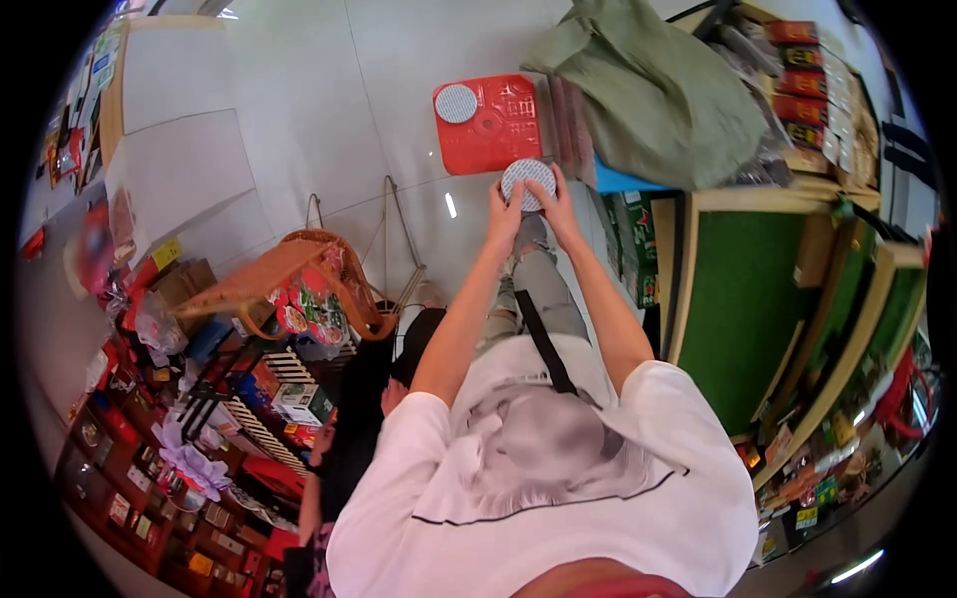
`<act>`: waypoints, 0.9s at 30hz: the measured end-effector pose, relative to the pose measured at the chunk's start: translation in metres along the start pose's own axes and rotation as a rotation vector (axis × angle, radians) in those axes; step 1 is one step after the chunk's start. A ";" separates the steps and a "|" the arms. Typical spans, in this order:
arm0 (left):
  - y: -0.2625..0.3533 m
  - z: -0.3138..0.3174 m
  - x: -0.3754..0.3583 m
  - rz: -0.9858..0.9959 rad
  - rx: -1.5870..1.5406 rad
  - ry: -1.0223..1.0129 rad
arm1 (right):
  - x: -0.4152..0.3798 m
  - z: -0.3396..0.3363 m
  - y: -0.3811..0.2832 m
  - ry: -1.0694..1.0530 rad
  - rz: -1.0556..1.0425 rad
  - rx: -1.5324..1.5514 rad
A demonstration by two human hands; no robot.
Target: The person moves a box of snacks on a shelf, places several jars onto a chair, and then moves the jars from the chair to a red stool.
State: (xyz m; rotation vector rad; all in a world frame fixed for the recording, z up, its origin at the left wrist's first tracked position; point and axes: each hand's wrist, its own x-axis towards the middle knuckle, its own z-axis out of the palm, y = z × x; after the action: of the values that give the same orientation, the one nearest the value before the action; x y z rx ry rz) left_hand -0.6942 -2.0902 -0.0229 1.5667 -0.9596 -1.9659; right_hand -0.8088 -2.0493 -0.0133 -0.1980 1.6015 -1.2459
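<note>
Both of my hands grip a round disc (528, 179) with a white, grey-patterned face, one from either side, out in front of my body. My left hand (505, 207) is closed on its left edge, the thumb lying on the face. On the opposite edge, my right hand (559, 206) is closed with its thumb on the face too. Just beyond the hands stands a red plastic stool (488, 149), seen from above. A second, similar round disc (457, 104) lies on the stool's far left corner. What the discs are I cannot make out.
A green cloth (658, 100) covers a pile at the right, near green boxes (638, 239) and a wood-framed green panel (743, 299). An orange-brown wicker basket (344, 269) is at the left. Beside me sits a person in dark clothes (359, 429). Goods-filled shelves (130, 498) stand lower left.
</note>
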 end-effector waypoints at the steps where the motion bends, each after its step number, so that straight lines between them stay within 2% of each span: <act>1: 0.000 0.001 0.026 -0.017 -0.022 0.023 | 0.033 0.002 0.010 0.010 -0.022 -0.044; 4: 0.024 0.021 0.091 -0.208 -0.250 0.040 | 0.110 0.007 0.027 0.022 0.045 -0.144; 5: 0.018 0.023 0.114 -0.218 -0.290 0.037 | 0.136 0.009 0.033 0.016 0.039 -0.115; 9: 0.002 0.031 0.182 -0.214 -0.428 0.055 | 0.204 0.013 0.050 -0.021 -0.018 -0.092; 11: -0.007 0.030 0.203 -0.204 -0.452 0.015 | 0.229 0.015 0.057 -0.031 -0.136 -0.129; 13: -0.014 0.027 0.216 -0.180 -0.458 -0.086 | 0.239 0.015 0.058 -0.011 -0.193 -0.208; 17: -0.009 0.032 0.223 -0.095 -0.339 -0.030 | 0.251 0.024 0.064 0.071 -0.198 -0.146; 19: -0.009 0.022 0.223 -0.124 -0.304 -0.054 | 0.247 0.026 0.060 0.069 -0.260 -0.154; 22: 0.016 0.010 0.199 -0.291 -0.206 -0.120 | 0.201 0.027 0.036 0.161 0.131 0.303; 25: 0.058 0.008 0.143 -0.294 -0.140 -0.133 | 0.139 0.012 0.005 -0.064 0.176 0.226; 27: 0.079 -0.002 0.112 -0.250 -0.007 -0.245 | 0.083 0.000 -0.023 -0.145 0.224 0.074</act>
State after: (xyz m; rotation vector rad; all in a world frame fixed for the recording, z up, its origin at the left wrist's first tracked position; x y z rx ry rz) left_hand -0.7271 -2.2229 -0.0371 1.5290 -0.8802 -2.3758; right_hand -0.8548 -2.1139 -0.0459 -0.0586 1.4094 -1.0905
